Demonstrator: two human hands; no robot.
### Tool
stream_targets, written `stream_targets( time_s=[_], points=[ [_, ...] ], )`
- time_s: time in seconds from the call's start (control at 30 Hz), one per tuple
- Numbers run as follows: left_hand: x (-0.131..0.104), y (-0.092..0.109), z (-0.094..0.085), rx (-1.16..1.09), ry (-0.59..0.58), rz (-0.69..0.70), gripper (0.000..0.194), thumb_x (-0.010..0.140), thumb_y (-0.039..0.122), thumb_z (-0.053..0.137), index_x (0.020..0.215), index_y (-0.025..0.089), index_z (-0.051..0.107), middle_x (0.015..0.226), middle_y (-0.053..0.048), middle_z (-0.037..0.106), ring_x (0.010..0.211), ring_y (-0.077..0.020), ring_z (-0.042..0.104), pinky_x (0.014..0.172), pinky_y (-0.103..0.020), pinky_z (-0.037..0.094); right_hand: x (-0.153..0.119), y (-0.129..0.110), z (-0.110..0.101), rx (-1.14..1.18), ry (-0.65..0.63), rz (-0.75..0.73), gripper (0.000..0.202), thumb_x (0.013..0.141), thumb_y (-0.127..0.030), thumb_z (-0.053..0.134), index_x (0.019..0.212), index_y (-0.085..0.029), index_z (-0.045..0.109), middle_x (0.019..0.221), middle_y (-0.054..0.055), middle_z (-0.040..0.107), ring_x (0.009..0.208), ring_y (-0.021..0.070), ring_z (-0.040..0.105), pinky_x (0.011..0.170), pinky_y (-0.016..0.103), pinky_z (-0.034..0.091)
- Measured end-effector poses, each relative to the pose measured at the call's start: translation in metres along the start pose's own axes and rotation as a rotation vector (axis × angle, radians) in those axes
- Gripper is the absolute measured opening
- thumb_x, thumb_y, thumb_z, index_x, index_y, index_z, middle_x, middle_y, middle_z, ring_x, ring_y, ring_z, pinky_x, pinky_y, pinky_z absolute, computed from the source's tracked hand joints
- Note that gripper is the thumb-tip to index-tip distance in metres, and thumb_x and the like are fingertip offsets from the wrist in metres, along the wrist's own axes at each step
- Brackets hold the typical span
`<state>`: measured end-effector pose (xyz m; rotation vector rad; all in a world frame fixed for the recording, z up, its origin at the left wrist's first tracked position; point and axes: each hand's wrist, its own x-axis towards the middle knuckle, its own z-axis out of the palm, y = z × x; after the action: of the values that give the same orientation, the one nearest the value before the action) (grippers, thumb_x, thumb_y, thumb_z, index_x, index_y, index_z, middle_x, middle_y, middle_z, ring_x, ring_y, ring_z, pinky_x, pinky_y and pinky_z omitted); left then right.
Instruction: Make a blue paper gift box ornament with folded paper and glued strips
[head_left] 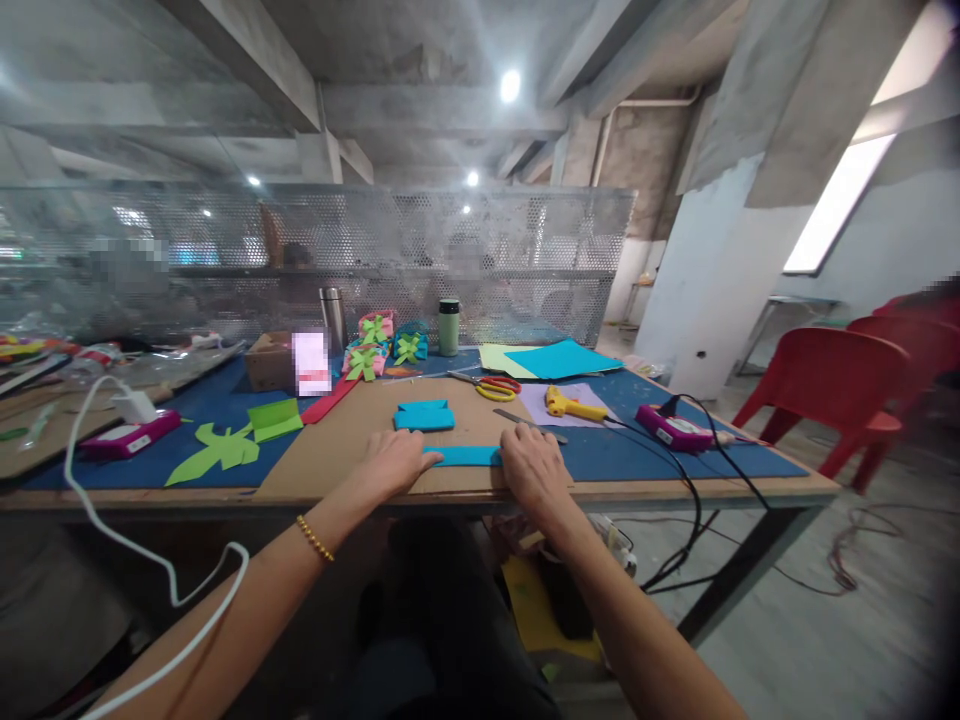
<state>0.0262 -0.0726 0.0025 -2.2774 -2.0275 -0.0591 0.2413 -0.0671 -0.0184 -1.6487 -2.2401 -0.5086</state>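
A blue paper strip (pixel 469 456) lies flat along the near edge of a cardboard sheet (pixel 322 462). At its left end my left hand (pixel 396 460) has its fingers closed on it, thumb pointing right. My right hand (pixel 531 462) is closed over the right end, fingers curled, covering that part of the strip. Just beyond the strip sits a folded blue paper piece (pixel 424 415), touched by neither hand. A thin metal ruler or blade (pixel 514 415) lies beyond my right hand, partly hidden by it.
Scissors (pixel 499 388) and a yellow glue gun (pixel 574 405) lie right of centre, its cord trailing over the edge. Blue sheets (pixel 566 358), a green tumbler (pixel 448 330) and bow-topped paper pieces (pixel 366 360) stand behind. Green paper cutouts (pixel 217 450) lie left.
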Motion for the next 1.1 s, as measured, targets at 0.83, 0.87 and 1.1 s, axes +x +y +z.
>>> stream_targets(
  time_s=[0.83, 0.87, 1.1],
  points=[
    [0.001, 0.003, -0.006, 0.015, -0.022, -0.027, 0.057, 0.094, 0.058, 0.043, 0.109, 0.012, 0.073, 0.113, -0.021, 0.073, 0.107, -0.0377, 0.068, 0.085, -0.047, 0.053, -0.044, 0.014, 0.010, 0.295, 0.204, -0.332, 0.025, 0.103, -0.022, 0.043, 0.097, -0.018, 0.067, 0.093, 0.008, 0.063, 0.090, 0.0220, 0.052, 0.083, 0.035, 0.040],
    [0.001, 0.003, -0.005, 0.013, -0.020, -0.026, 0.057, 0.094, 0.058, 0.043, 0.110, 0.012, 0.072, 0.113, -0.021, 0.073, 0.107, -0.0378, 0.068, 0.085, -0.047, 0.053, -0.045, 0.020, 0.010, 0.280, 0.212, -0.319, 0.025, 0.103, -0.023, 0.043, 0.097, -0.019, 0.067, 0.094, 0.008, 0.063, 0.091, 0.0221, 0.052, 0.082, 0.035, 0.039],
    [0.002, 0.002, -0.004, 0.023, -0.021, -0.024, 0.056, 0.095, 0.059, 0.041, 0.108, 0.014, 0.072, 0.112, -0.021, 0.073, 0.106, -0.0361, 0.068, 0.083, -0.044, 0.053, -0.032, 0.015, 0.002, 0.206, 0.297, -0.311, 0.024, 0.102, -0.026, 0.048, 0.088, -0.018, 0.065, 0.095, 0.010, 0.064, 0.093, 0.0242, 0.053, 0.083, 0.038, 0.040]
  ],
)
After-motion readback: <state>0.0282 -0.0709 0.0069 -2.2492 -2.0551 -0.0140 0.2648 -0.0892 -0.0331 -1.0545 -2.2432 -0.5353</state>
